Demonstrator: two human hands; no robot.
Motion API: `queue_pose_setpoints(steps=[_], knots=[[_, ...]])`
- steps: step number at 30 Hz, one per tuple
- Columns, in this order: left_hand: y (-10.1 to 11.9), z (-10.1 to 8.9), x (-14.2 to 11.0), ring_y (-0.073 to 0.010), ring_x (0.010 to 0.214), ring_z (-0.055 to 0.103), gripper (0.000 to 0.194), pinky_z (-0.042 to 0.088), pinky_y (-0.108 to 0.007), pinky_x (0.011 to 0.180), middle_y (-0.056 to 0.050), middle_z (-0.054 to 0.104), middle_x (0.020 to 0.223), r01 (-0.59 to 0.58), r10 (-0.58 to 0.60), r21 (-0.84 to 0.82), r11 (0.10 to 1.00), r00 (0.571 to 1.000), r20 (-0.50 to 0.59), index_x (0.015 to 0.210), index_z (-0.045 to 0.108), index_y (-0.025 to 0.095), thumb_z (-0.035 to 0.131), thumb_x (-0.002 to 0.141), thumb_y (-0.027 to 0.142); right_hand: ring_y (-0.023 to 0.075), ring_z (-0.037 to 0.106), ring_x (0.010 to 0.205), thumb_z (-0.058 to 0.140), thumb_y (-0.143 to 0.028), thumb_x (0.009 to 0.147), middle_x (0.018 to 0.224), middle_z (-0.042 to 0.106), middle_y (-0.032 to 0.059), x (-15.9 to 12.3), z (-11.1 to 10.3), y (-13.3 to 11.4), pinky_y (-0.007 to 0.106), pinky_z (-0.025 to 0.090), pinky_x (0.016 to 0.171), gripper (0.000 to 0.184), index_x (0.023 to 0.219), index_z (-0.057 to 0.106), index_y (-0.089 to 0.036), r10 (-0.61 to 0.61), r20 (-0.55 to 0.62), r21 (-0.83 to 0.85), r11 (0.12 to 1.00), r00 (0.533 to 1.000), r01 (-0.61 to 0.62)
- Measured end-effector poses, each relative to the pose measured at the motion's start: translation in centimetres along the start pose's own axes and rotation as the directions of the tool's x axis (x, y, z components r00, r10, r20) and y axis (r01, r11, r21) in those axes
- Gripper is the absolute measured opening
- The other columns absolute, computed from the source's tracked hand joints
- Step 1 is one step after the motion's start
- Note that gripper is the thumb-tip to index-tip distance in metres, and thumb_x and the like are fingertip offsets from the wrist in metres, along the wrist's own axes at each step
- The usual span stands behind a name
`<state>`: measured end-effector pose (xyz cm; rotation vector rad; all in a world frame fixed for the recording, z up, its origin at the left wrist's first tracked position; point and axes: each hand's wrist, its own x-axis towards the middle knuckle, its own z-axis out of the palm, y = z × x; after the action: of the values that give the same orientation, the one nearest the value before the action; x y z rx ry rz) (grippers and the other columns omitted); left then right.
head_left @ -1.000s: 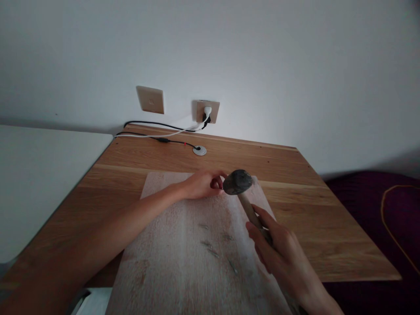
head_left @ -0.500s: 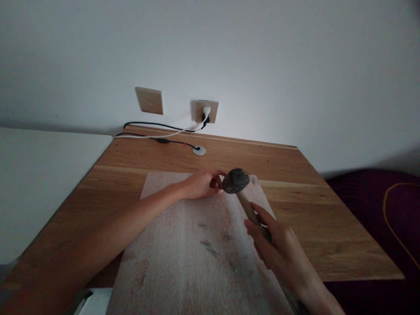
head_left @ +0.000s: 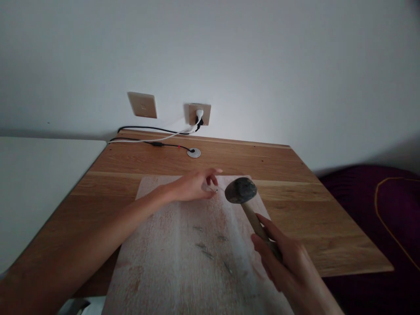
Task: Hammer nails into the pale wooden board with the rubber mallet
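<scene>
My right hand (head_left: 287, 253) is wrapped round the wooden handle of a mallet (head_left: 241, 190) with a dark, rounded head, which is held over the far right part of a whitish wooden board. To the left of that head, near the board's far edge, my left hand (head_left: 193, 183) has its index finger raised. A small shiny nail (head_left: 215, 190) shows at its thumb and curled fingers; blur hides the exact grip. Several loose thin nails (head_left: 206, 253) lie scattered on the board (head_left: 157, 262) nearer to me.
Underneath the board is a brown wooden tabletop (head_left: 315, 227). Black and white cables (head_left: 154, 142) run along its back to a wall socket (head_left: 205, 114) and a round cable hole (head_left: 194, 152). A white surface (head_left: 42, 175) adjoins at left, and dark purple fabric (head_left: 354, 192) at right.
The mallet head has drawn back toward me and slightly right, away from my left hand. My left index finger has lifted and straightened. The view has shifted a little.
</scene>
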<state>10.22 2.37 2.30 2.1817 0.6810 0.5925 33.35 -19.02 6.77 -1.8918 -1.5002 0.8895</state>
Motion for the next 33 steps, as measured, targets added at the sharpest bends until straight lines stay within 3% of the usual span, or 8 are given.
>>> queue_pose_setpoints(steps=[3, 6, 10, 17, 20, 25, 28, 33], knots=[[2.0, -1.1, -2.5, -0.0233, 0.105, 0.075, 0.053, 0.056, -0.037, 0.096, -0.008, 0.079, 0.117, -0.087, 0.086, 0.23, 0.969, 0.996, 0.016, 0.146, 0.059, 0.023, 0.076, 0.096, 0.029, 0.016, 0.048, 0.037, 0.056, -0.063, 0.106, 0.05, 0.05, -0.0063, -1.4, -0.4, 0.9, 0.025, 0.037, 0.035, 0.058, 0.141, 0.072, -0.02, 0.019, -0.021, 0.022, 1.0, 1.0, -0.019], [4.4, -1.2, -5.9, -0.0246, 0.095, 0.075, 0.05, 0.058, -0.038, 0.091, -0.008, 0.078, 0.105, -0.229, 0.188, 0.493, 0.839, 0.973, 0.131, 0.146, 0.059, 0.021, 0.073, 0.099, 0.027, 0.0164, 0.048, 0.036, 0.058, -0.064, 0.105, 0.049, 0.05, -0.0065, -1.9, 0.0, 2.3, 0.026, 0.037, 0.035, 0.058, 0.141, 0.072, -0.02, 0.041, -0.014, 0.048, 0.998, 0.999, -0.041], [7.2, 0.1, -9.4, -0.0227, 0.083, 0.071, 0.034, 0.056, -0.035, 0.079, -0.003, 0.074, 0.087, -0.355, 0.231, 0.621, 0.699, 0.934, 0.273, 0.13, 0.065, 0.016, 0.068, 0.096, 0.01, 0.0162, 0.048, 0.036, 0.054, -0.067, 0.105, 0.048, 0.049, -0.0072, -1.7, 0.5, 3.1, 0.027, 0.036, 0.037, 0.064, 0.143, 0.07, -0.018, 0.066, 0.014, 0.032, 0.997, 0.998, -0.066], [8.2, 2.1, -9.7, -0.0223, 0.073, 0.066, 0.029, 0.054, -0.036, 0.074, -0.002, 0.069, 0.074, -0.392, 0.309, 0.733, 0.557, 0.916, 0.255, 0.12, 0.07, 0.015, 0.058, 0.098, 0.001, 0.0259, 0.072, 0.063, 0.052, -0.066, 0.106, 0.075, 0.077, 0.0066, -1.4, 0.5, 3.8, 0.036, 0.059, 0.059, 0.064, 0.141, 0.072, -0.016, -0.022, -0.001, -0.079, 0.997, 1.0, 0.022], [7.0, 1.8, -8.1, -0.0221, 0.079, 0.069, 0.02, 0.056, -0.036, 0.078, -0.003, 0.073, 0.081, -0.338, 0.284, 0.681, 0.65, 0.939, 0.195, 0.108, 0.073, 0.017, 0.061, 0.098, 0.004, 0.0319, 0.081, 0.09, 0.053, -0.065, 0.107, 0.103, 0.086, 0.0141, -1.6, 1.1, 4.4, 0.046, 0.065, 0.092, 0.063, 0.14, 0.072, -0.016, -0.033, -0.038, -0.041, 0.999, 0.999, 0.032], [3.5, 0.1, -4.4, -0.0165, 0.084, 0.074, 0.019, 0.058, -0.029, 0.081, -0.003, 0.081, 0.098, -0.037, 0.089, 0.265, 0.963, 0.979, -0.185, 0.107, 0.08, 0.02, 0.066, 0.099, 0.011, 0.0366, 0.074, 0.13, 0.058, -0.064, 0.106, 0.141, 0.079, 0.0158, -1.9, 1.8, 4.9, 0.05, 0.055, 0.116, 0.06, 0.145, 0.069, -0.02, -0.015, -0.078, 0.053, 0.998, 0.997, 0.019], [1.9, -0.6, -2.9, -0.0164, 0.084, 0.075, 0.017, 0.059, -0.029, 0.084, -0.002, 0.083, 0.098, 0.05, -0.027, 0.092, 0.994, 0.972, -0.235, 0.105, 0.081, 0.02, 0.07, 0.096, 0.012, 0.0364, 0.075, 0.128, 0.059, -0.063, 0.105, 0.136, 0.081, 0.0162, -1.9, 1.7, 4.6, 0.047, 0.056, 0.115, 0.062, 0.145, 0.07, -0.017, 0.011, -0.072, 0.073, 0.997, 0.997, -0.006], [0.8, -0.2, -2.9, -0.0177, 0.087, 0.076, 0.014, 0.058, -0.03, 0.085, -0.002, 0.084, 0.097, 0.079, -0.069, 0.041, 0.996, 0.978, -0.194, 0.1, 0.081, 0.019, 0.071, 0.094, 0.012, 0.0372, 0.074, 0.131, 0.055, -0.064, 0.106, 0.139, 0.079, 0.0194, -2.0, 1.6, 4.0, 0.049, 0.053, 0.118, 0.067, 0.147, 0.068, -0.012, 0.034, -0.04, 0.082, 0.996, 0.999, -0.031]])
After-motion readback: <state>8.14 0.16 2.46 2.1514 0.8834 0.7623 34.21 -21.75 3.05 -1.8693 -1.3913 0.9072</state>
